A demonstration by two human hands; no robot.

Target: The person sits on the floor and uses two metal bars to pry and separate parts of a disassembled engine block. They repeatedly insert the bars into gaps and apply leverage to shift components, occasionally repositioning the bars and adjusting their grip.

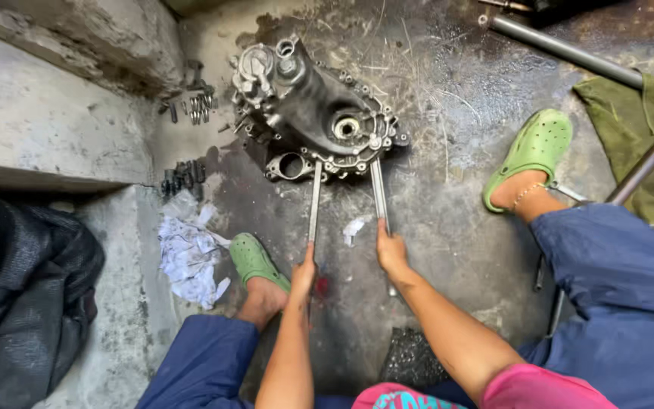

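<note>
— What are the fingers doing?

— The left hand (303, 274) is curled shut around the near end of a long metal bar (315, 201); the fingers wrap under it, so the tips are hidden. The right hand (391, 250) is closed the same way on a second bar (379, 194), thumb along the top, the fingertips out of sight beneath.

— And where do the bars go?

— Both run away from the person to the near edge of a greasy engine casing (318, 113) lying on the stained concrete floor (448, 227). Whether the tips sit in the seam or only rest against the rim is too small to make out.

— What is around it?

— Loose bolts (196, 106) by the wall, a darker cluster of small parts (183, 176), crumpled paper (188, 254), green clogs (533, 151) on both feet. A steel pipe (569, 51) is cut off at the top, a green cloth (637, 129) by the right edge, a black bag (24, 288) by the left.
</note>
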